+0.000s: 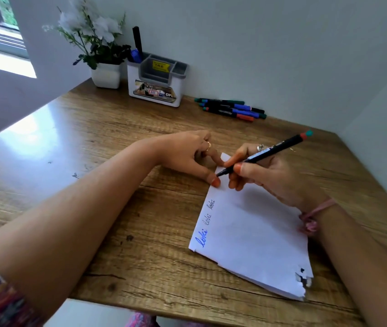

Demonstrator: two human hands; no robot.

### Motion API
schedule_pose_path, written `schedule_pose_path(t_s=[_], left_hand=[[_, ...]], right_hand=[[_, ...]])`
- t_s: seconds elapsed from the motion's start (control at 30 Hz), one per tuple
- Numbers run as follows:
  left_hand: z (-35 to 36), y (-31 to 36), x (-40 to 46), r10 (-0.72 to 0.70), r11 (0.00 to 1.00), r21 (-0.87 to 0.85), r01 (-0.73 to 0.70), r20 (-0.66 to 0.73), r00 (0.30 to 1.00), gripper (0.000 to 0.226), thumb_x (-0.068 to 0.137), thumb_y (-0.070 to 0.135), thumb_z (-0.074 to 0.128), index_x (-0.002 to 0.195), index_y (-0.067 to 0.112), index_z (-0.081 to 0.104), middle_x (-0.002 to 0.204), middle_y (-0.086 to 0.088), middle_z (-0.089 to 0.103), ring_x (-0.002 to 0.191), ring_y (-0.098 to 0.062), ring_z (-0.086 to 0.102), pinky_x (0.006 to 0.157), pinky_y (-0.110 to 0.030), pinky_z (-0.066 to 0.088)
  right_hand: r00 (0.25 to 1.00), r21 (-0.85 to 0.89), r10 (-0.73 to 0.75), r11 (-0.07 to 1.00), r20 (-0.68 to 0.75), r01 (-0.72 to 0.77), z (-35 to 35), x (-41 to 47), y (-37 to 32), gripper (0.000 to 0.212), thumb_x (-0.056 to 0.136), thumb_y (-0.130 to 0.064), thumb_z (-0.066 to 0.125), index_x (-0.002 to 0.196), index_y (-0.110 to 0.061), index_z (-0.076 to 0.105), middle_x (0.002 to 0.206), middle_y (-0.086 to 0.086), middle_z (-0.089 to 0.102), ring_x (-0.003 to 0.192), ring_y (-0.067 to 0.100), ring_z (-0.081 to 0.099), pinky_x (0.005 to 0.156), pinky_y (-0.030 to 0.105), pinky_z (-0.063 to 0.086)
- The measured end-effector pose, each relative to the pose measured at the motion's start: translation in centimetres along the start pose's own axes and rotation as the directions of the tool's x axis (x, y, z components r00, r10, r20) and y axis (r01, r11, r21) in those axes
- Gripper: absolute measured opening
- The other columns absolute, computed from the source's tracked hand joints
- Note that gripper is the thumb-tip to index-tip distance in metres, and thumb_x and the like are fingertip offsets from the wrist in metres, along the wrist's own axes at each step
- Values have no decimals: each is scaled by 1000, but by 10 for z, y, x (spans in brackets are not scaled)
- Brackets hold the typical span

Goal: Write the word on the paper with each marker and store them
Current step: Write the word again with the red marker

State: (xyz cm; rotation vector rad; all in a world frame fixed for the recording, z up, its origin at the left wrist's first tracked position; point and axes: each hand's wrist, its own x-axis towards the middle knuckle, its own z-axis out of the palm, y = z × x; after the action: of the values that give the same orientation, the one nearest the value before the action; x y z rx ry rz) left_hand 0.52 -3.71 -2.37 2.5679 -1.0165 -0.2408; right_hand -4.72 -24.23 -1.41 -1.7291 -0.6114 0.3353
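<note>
A white sheet of paper [253, 237] lies on the wooden desk, with the word "loki" written three times along its left edge. My right hand [265, 175] grips a black marker [263, 154] with a green end, its tip down on the paper's far left corner. My left hand [187, 154] rests beside it, thumb and a fingertip pressing the paper's edge. Several more markers [231, 109] lie in a bunch at the back of the desk. A white and grey organizer [155, 79] holds a black marker and a blue one [136, 47].
A white pot with artificial white flowers [102, 55] stands left of the organizer, against the wall. The wooden desk [93, 149] sits in a corner, walls behind and on the right. A window is at the far left. The paper's near corner is torn.
</note>
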Motion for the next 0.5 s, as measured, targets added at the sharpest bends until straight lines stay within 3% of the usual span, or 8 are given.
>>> schedule_pose_path(t_s=[0.1,0.3,0.5], left_hand=[[0,-2,2,18,1000,-3,-18,-8,1000,40,67,61,70,104,49,58,91,7,41,85,-10,44,66,-25,37],[1,-2,1,28,1000,-9,-28,-22,999,62,55,72,60,110,42,62,90,11,44,83,-7,46,71,-26,40],[1,-10,1,18,999,-34,-19,-32,999,42,71,61,66,110,47,62,85,15,47,76,-4,47,63,-22,33]], right_hand=[[1000,-82,-22,996,-19,20,6,2,3,13,72,2,58,80,-8,62,60,-1,67,54,9,62,54,19,51],[997,-173,-45,984,-64,33,20,5,13,14,70,4,50,70,-9,55,58,-8,66,42,2,52,44,13,40],[998,-220,-57,974,-18,51,21,3,15,16,70,4,51,69,-11,56,56,-14,61,47,0,54,50,9,39]])
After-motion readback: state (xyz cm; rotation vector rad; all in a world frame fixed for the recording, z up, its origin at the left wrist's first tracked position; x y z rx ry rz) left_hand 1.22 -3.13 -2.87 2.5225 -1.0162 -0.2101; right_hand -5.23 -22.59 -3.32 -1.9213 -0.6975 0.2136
